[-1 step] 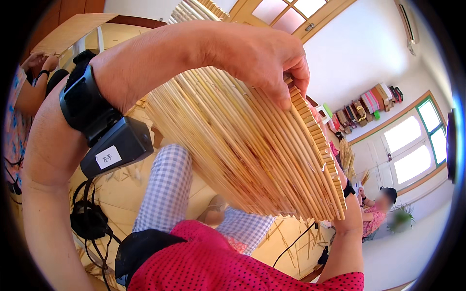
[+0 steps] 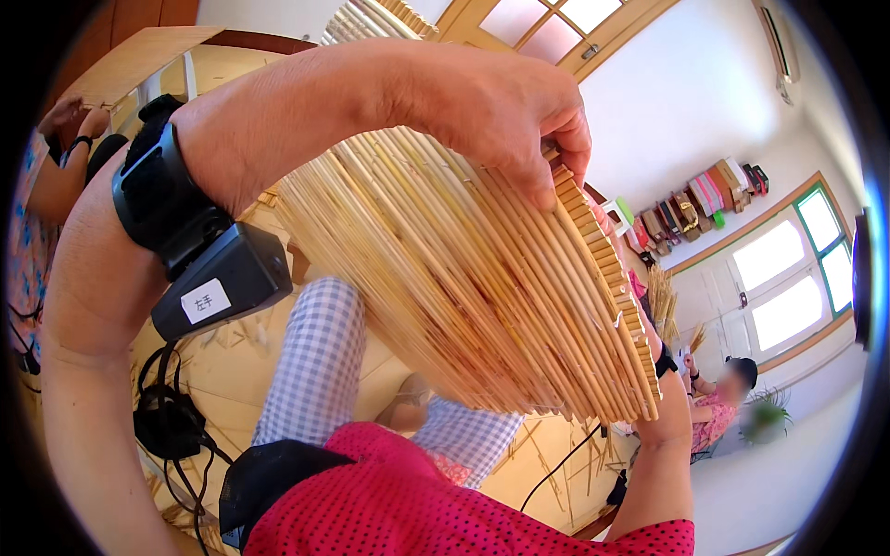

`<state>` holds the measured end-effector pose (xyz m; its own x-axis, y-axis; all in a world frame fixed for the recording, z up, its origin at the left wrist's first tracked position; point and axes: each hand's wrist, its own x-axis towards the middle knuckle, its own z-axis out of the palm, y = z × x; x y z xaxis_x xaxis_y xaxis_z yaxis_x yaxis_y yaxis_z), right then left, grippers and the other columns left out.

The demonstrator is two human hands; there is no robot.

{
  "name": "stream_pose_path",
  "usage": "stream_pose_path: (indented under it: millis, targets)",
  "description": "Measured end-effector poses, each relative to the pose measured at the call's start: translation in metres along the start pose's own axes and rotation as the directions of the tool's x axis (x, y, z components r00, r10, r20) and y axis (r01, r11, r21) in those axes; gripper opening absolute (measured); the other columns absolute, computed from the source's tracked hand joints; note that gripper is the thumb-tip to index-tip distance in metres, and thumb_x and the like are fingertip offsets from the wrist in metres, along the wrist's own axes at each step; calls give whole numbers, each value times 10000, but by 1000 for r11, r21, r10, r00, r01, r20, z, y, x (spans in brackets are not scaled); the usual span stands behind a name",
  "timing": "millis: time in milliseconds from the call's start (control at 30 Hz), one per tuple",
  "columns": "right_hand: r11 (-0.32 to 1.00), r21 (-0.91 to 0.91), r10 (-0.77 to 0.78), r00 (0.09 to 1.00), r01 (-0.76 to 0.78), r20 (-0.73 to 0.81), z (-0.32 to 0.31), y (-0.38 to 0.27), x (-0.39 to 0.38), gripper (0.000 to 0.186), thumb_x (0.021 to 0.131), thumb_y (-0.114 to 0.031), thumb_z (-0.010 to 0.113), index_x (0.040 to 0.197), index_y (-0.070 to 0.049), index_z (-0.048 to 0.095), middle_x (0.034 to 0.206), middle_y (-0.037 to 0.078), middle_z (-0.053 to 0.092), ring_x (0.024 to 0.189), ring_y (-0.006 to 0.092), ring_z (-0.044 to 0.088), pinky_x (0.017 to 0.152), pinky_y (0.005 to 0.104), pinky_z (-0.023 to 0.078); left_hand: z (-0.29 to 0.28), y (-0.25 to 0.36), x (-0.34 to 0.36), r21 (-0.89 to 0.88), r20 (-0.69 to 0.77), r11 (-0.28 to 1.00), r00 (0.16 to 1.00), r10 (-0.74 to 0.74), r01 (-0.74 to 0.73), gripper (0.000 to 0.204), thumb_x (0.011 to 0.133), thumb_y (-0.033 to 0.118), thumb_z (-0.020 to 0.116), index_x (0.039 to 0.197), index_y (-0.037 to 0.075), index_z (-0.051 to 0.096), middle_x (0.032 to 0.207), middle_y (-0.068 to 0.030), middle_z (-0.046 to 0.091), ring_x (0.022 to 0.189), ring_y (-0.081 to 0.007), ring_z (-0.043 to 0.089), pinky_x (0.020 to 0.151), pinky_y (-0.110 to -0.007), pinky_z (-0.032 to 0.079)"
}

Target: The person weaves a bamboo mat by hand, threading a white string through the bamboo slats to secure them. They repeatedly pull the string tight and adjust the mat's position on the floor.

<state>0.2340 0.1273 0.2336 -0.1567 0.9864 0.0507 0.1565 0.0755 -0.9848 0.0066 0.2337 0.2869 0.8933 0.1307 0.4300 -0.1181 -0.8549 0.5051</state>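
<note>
Straw panel (image 2: pixel 454 287) sits in left grip (image 2: pixel 519 116), boxes (image 2: pixel 688 211) beyond.

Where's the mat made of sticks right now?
In the head view, the stick mat is in the middle, with the left hand gripping its upper right edge and the checked trousers below it.

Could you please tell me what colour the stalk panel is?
The stalk panel is mostly golden tan, best seen in the head view.

The pale tiled floor (image 2: pixel 232 378) carries loose straw stalks (image 2: pixel 607 451) at right; shorter straw scraps (image 2: pixel 248 335) lie scattered at left.
</note>
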Motion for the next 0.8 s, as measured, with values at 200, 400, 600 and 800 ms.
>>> stream_pose_path:
  millis: [200,400,600,800]
  targets:
    - [1000,-24,7,998,-9,-59,-15,-19,-11,103,967,-75,622,955,-4,695,1021,-35,663,871,40,589,793,213,486,-11,7,25,-37,9,998,999,53,-52,263,750,118,714,957,-43,687,703,-41,613,670,-109,548,623,-277,436]
    - [1000,-7,-24,998,24,-49,-20,-11,-4,100,967,-80,627,953,-5,692,1053,-23,663,891,46,589,806,220,486,-15,4,26,-49,21,998,999,35,-34,268,747,118,713,961,-43,691,697,-45,611,662,-111,548,617,-282,436]
    - [996,-25,-89,995,88,-35,-22,-12,-10,99,966,-85,633,951,-5,689,1085,-11,664,912,53,589,819,227,485,-20,16,20,-66,22,997,998,53,-51,291,734,128,725,979,-26,701,727,-84,641,684,-163,580,637,-305,448]
    - [970,-23,-240,965,243,107,4,-37,-27,258,940,-146,688,1144,5,640,1187,57,652,1008,116,622,898,273,495,-23,40,-8,89,-18,985,988,151,-149,201,779,101,708,970,41,707,760,-92,634,680,-242,590,643,-344,446]
